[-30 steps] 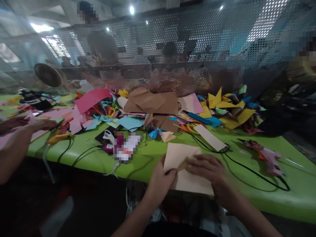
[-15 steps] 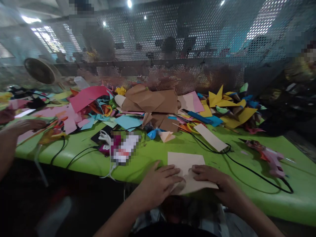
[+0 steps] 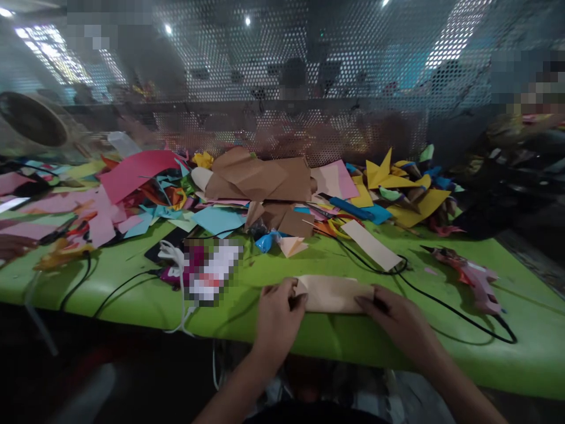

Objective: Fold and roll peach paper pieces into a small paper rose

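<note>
A cream sheet of paper [image 3: 333, 294] is bent over on itself near the front edge of the green table [image 3: 247, 318]. My left hand [image 3: 282, 309] pinches its left end between thumb and fingers. At the right end, my right hand [image 3: 388, 309] grips the paper with the thumb in front. Beyond it lie a small folded cream paper piece [image 3: 293, 246] and a cream strip [image 3: 372, 244]. To the right rests a pink glue gun [image 3: 474, 280] with a black cord.
Coloured paper [image 3: 145, 176] and brown sheets [image 3: 260, 176] are heaped along the back, before a perforated metal screen [image 3: 238, 70]. A white cable [image 3: 183, 312] hangs over the front edge at left. Another person's hand [image 3: 15, 247] is at the far left.
The cream sheet lay mostly flat under both hands; now its near part is folded up and over, and both hands grip its ends. The view has shifted slightly to the right.
</note>
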### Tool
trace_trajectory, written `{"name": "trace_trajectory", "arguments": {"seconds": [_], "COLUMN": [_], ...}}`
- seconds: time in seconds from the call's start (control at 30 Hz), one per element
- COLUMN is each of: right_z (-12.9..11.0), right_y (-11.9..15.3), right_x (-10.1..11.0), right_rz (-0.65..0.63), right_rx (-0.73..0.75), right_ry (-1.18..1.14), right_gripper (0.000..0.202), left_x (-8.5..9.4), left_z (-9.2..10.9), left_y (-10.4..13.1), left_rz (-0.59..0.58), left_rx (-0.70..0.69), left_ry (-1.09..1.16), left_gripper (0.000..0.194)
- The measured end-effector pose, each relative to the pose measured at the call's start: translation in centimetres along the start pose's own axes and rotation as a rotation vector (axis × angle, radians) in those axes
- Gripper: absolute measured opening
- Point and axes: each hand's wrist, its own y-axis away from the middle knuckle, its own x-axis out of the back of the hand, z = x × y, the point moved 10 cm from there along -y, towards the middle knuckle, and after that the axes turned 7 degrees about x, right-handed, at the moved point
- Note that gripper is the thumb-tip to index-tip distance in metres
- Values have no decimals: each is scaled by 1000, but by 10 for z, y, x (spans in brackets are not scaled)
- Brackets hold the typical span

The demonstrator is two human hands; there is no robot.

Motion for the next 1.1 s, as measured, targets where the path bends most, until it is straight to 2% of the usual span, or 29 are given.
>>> {"name": "trace_trajectory", "arguments": {"seconds": [0.1,0.17,0.3,0.43,0.8,1.1], "right_z": [-2,-2,-9,-16,-18,-16], "right_y": [-5,-6,-3,-2,-4,-3], "right_x": [3,4,2,-2,-3,-4], "right_rz": [52,77,70,30,9,-11], "right_rx": [18,12,80,167,181,153], "right_ry": [55,51,1,-4,39,-8], "right_gripper": [37,28,41,26,30,28], "left_x": [2,1,-6,-9,-13,-15], "left_z": [5,7,3,2,2,5], "left_y": [0,0,-2,-5,-12,-11], "left_rz": [80,76,-9,-56,-125,-126], "left_rx": [-32,-56,-29,-3,31,-45], "left_ry": [-92,-139,-185,-214,-231,-239], "left_gripper": [48,54,53,49,40,33]}}
